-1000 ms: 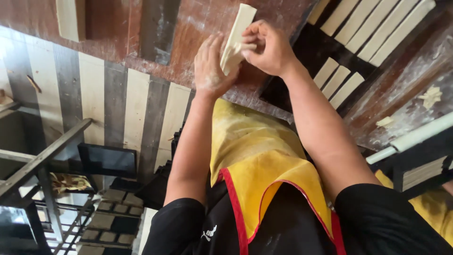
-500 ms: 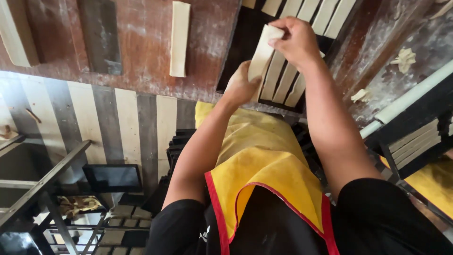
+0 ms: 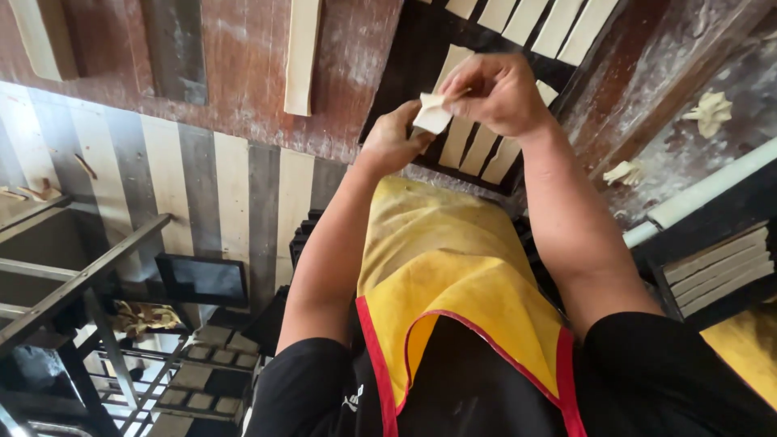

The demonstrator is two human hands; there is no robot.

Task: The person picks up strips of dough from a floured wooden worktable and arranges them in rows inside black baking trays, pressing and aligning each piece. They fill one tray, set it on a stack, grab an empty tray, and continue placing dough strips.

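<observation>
My left hand (image 3: 394, 142) and my right hand (image 3: 495, 93) are raised together in front of me, both pinching a small folded piece of pale dough (image 3: 433, 113). Below them lies a dark tray (image 3: 405, 73) with several pale dough strips (image 3: 477, 146) laid side by side. One long dough strip (image 3: 301, 55) lies alone on the reddish worktop (image 3: 235, 73) to the left of the tray. I wear a yellow apron (image 3: 453, 275) with red trim over a black shirt.
Scraps of dough (image 3: 711, 109) lie on the worn surface at the right, beside a white pipe (image 3: 704, 190). A second tray of strips (image 3: 716, 271) sits at the right edge. Metal rack frames (image 3: 81, 283) stand at the lower left over a striped floor.
The long strip my hands held has been folded into a short piece. My hands have come down over the tray of strips, and the view has shifted.
</observation>
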